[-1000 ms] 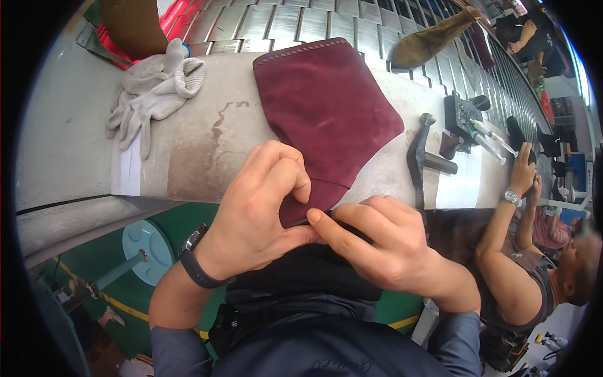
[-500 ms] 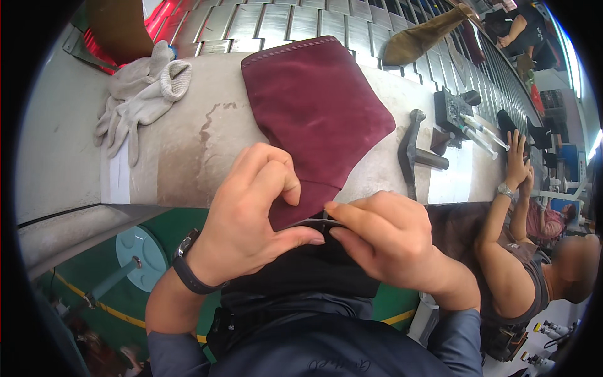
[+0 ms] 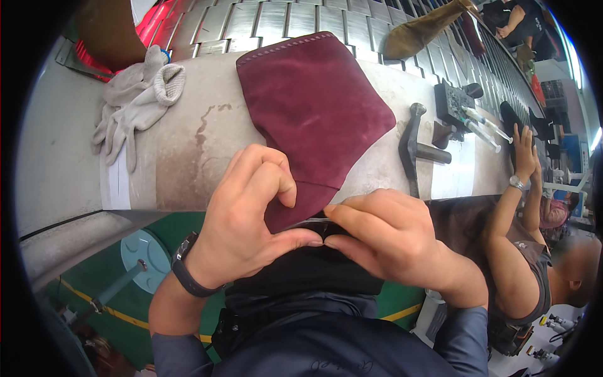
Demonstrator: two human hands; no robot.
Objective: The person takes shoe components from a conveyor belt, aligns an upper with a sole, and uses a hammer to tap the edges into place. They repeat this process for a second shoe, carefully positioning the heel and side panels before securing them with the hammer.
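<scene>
A burgundy leather boot upper [image 3: 320, 119] lies over the workbench [image 3: 198, 154], its row of slanted marks along the far edge and its narrow end at the bench's front edge. My left hand [image 3: 242, 220] is closed on the left side of that narrow end, fingers curled on top and thumb stretched along the near rim. My right hand [image 3: 396, 235] pinches the rim's right side between thumb and forefinger. Both thumb tips nearly meet. A dark opening shows between the hands; what lies inside it is hidden.
Grey knitted gloves [image 3: 141, 107] lie at left. At right are a hammer [image 3: 409, 151], a black block [image 3: 453, 105] and syringes [image 3: 483, 129]. Behind runs a metal slat conveyor [image 3: 270, 22] carrying a brown boot [image 3: 418, 41]. A co-worker's hands [image 3: 524, 154] are at far right.
My right thumb has shifted slightly left, closer to my left thumb tip. The grip on the boot upper stays much the same, and the view has shifted slightly.
</scene>
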